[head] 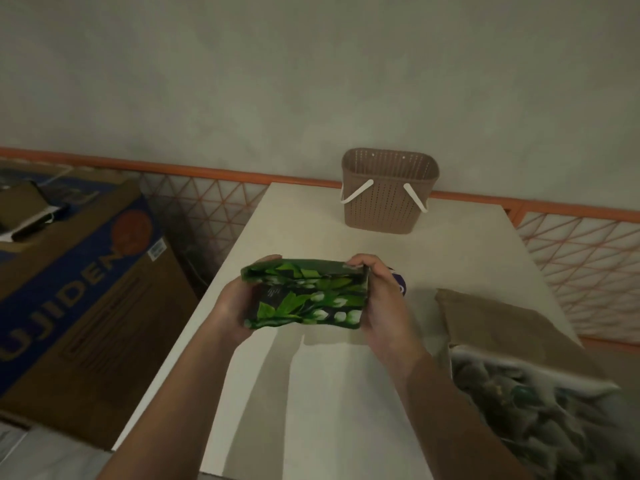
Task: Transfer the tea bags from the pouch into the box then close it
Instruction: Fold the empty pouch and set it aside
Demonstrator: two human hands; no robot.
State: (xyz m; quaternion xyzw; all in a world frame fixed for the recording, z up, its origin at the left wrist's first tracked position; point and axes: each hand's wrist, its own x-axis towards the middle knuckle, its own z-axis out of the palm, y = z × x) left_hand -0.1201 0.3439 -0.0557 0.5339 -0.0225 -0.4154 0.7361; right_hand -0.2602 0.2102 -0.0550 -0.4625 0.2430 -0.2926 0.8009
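A green tea box (304,299) printed with leaves and white flowers hangs above the white table (311,393), held between both hands. My left hand (235,310) grips its left end and my right hand (384,303) grips its right end, fingers curled over the top edge. Whether the lid is open or closed cannot be told. A purple and white item (399,282) peeks out behind my right hand. At the right front lies a clear pouch (540,410) with several dark tea bags, blurred.
A brown perforated basket (389,190) with white handles stands at the table's far edge by the wall. Brown paper or cardboard (491,323) lies right of the hands. A large cardboard carton (79,299) stands on the floor to the left. An orange lattice rail (581,268) runs behind.
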